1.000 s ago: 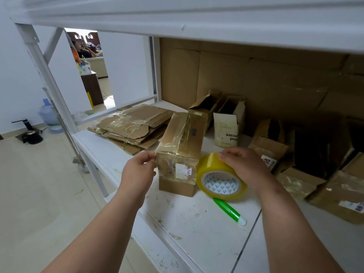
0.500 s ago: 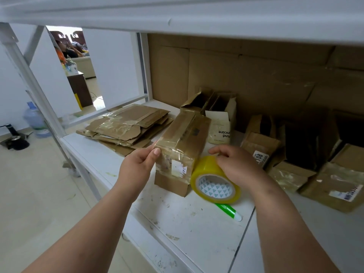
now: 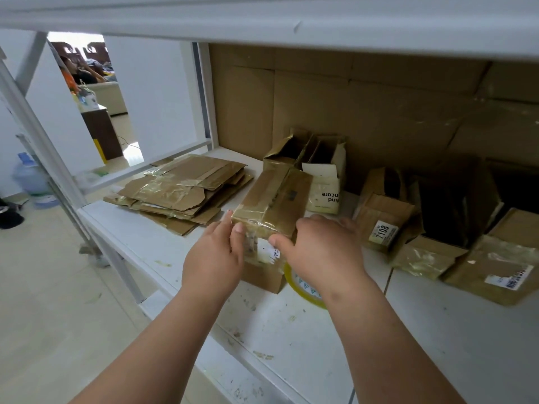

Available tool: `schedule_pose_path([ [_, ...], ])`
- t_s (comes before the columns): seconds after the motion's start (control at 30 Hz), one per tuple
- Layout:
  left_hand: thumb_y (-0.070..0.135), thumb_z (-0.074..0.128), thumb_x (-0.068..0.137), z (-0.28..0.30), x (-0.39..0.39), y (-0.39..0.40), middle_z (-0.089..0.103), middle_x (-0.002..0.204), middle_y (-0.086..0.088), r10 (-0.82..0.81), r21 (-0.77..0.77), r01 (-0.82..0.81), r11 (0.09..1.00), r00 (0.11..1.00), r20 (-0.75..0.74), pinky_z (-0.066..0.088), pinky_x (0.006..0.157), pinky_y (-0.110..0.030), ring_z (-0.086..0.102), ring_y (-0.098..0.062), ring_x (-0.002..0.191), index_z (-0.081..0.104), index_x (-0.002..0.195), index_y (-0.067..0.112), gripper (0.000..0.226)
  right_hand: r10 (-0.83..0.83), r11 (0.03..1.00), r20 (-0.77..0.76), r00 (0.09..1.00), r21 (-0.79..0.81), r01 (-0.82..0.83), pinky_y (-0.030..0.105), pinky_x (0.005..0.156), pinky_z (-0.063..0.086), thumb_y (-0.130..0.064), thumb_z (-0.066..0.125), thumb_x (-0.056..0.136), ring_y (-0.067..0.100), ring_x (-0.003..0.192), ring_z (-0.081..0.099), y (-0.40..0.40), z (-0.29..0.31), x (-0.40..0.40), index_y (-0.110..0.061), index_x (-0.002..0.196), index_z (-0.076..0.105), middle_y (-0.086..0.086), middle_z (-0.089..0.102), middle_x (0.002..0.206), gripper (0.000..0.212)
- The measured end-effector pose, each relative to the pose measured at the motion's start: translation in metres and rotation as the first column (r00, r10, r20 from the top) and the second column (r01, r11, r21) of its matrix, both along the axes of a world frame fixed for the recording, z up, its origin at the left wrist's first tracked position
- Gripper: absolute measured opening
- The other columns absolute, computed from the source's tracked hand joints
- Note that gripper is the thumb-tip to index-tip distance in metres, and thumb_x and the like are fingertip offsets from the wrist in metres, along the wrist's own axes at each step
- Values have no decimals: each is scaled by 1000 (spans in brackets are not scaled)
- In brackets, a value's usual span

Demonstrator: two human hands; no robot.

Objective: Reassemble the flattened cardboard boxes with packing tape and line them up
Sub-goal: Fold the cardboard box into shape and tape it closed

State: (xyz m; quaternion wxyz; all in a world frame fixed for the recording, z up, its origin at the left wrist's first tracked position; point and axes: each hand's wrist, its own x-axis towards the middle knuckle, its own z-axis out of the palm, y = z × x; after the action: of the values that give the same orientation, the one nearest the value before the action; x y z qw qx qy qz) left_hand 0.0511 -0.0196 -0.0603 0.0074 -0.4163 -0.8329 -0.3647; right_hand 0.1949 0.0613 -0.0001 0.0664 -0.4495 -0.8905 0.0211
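Observation:
A tall cardboard box (image 3: 277, 199), wrapped in shiny tape, stands on the white shelf (image 3: 291, 333). My left hand (image 3: 214, 258) holds its near left corner, thumb on the taped front edge. My right hand (image 3: 323, 249) grips the near right corner, thumb pressed on the front face and fingers round the side. The yellow tape roll (image 3: 306, 290) lies on the shelf under my right wrist, mostly hidden. A stack of flattened boxes (image 3: 189, 193) lies to the left of the box.
Several assembled boxes stand along the cardboard back wall: a white one (image 3: 325, 188), one labelled 7108 (image 3: 382, 223), and taped ones at the right (image 3: 495, 266). An upper shelf (image 3: 262, 18) overhangs. Left of the rack, a water bottle (image 3: 32, 182) stands on the open floor.
My right hand let go of the tape roll, which now lies on the shelf, and moved onto the box's front right corner. My left hand stays at the left corner.

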Motion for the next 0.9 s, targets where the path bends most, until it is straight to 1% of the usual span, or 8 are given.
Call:
schedule_pose_path([
  [0.1,71,21,88,1,7,0,42,148,-2,-20,-68,24,997,999,49,49,92,-41,51,-23,125,30,153,17,85,12,997,43,999,78,-15,45,113,23,-63,28,98,22,105,57,-6,-1,-5,-22,99,63,1,64,107,54],
  [0.27,74,33,86,4,13,5,21,158,-12,-9,-125,27,992,990,139,32,110,-44,23,-29,144,-11,156,11,104,92,993,160,983,53,-102,52,120,5,-48,26,103,28,125,49,-14,3,-10,-21,120,58,6,59,127,45],
  [0.33,75,32,85,4,8,6,20,160,-10,-25,-130,42,991,991,130,32,110,-46,22,-28,144,-14,156,13,105,91,994,107,990,-66,-85,51,119,17,-54,28,99,27,125,48,-9,5,-7,-20,126,55,6,58,130,51],
  [0.47,73,35,86,1,-4,9,21,161,-7,-65,-89,79,993,986,152,31,112,-52,25,-27,145,-11,157,15,102,-13,858,-266,964,-499,-126,31,104,40,-44,48,99,18,126,53,9,22,12,-25,133,59,-2,59,137,41],
  [0.57,69,39,89,-1,-11,8,27,160,-6,-63,6,63,998,985,162,33,111,-53,31,-27,143,-11,157,17,99,-97,850,-304,948,-520,-80,28,85,49,-46,64,91,14,104,63,21,18,16,-27,111,70,-4,69,114,29],
  [0.67,66,36,91,-5,-11,8,16,165,-3,-136,119,113,986,970,203,31,116,-50,24,-23,148,-12,156,17,94,-203,800,-394,897,-595,-80,39,81,58,-51,69,84,20,82,71,21,1,3,-20,85,68,1,74,86,31],
  [0.83,85,53,70,-2,-9,12,-14,164,10,-242,196,172,966,869,432,13,123,-41,-3,-5,150,-13,157,26,124,-190,823,-499,845,-551,-140,32,73,56,-48,57,94,14,81,68,11,-11,0,-22,87,67,-3,71,86,29],
  [0.9,78,70,61,2,-14,14,-10,164,11,-265,191,194,962,831,489,18,121,-39,3,-7,149,-15,156,28,137,-263,717,-568,780,-656,-236,44,85,58,-39,61,92,20,88,70,13,-18,6,-21,92,70,1,74,91,20],
])
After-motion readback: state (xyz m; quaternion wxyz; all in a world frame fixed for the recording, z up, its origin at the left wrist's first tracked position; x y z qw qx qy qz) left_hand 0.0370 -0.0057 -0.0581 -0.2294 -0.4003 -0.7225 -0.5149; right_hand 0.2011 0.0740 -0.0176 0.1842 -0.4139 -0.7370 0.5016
